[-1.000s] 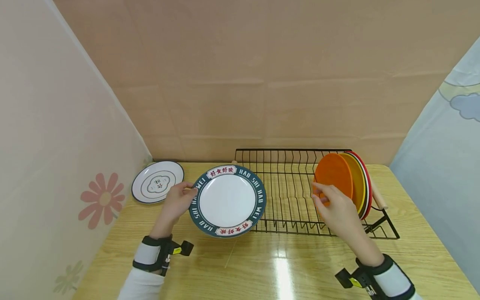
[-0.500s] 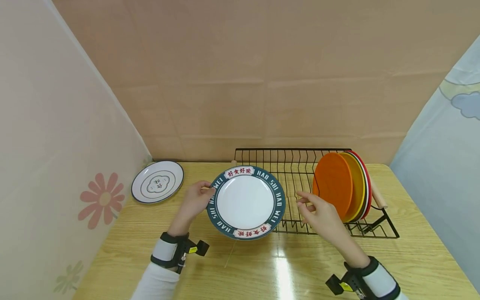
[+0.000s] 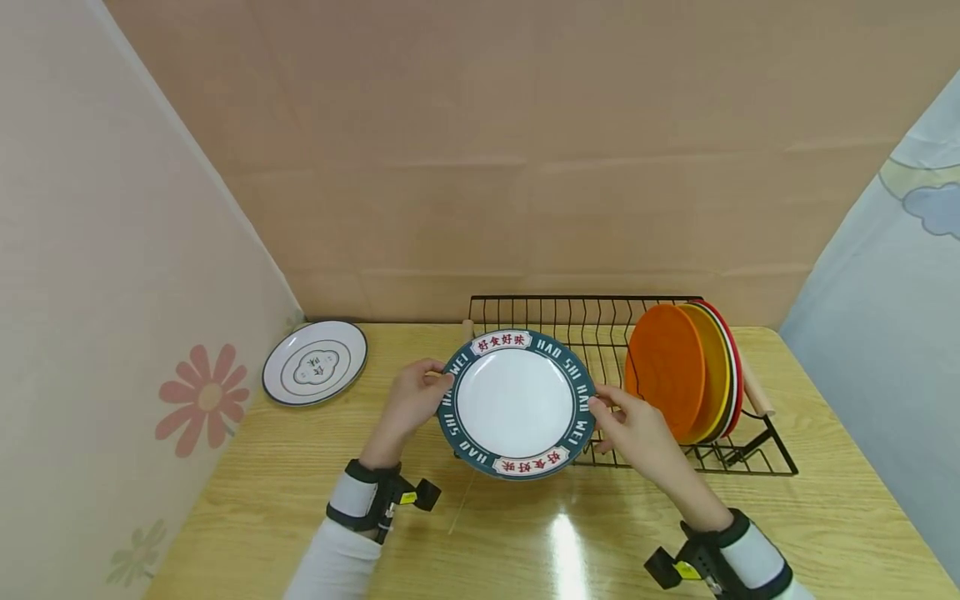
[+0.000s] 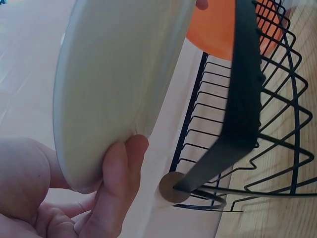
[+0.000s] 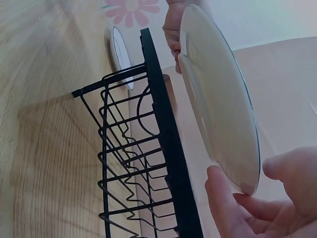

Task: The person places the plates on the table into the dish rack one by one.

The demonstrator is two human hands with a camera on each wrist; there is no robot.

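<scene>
A white plate with a dark teal lettered rim [image 3: 516, 403] is held up, tilted toward me, just in front of the black wire dish rack [image 3: 570, 321]. My left hand [image 3: 415, 400] grips its left edge, and my right hand [image 3: 624, 421] pinches its right edge. The left wrist view shows the plate's pale underside [image 4: 114, 84] with my fingers [image 4: 116, 183] behind it. In the right wrist view the same underside [image 5: 220, 104] sits between thumb and fingers [image 5: 225, 196]. Orange, yellow and red plates [image 3: 671, 371] stand upright at the rack's right end.
A small white plate with a cloud motif [image 3: 315, 362] lies flat at the back left of the wooden table [image 3: 525, 533]. A floral panel [image 3: 135, 292] stands on the left, a beige wall behind, a blue cloth [image 3: 885, 333] on the right.
The left hand carried the teal-rimmed plate rightward toward the rack. The right hand left the orange plate, moved left and took hold of the plate's right edge.
</scene>
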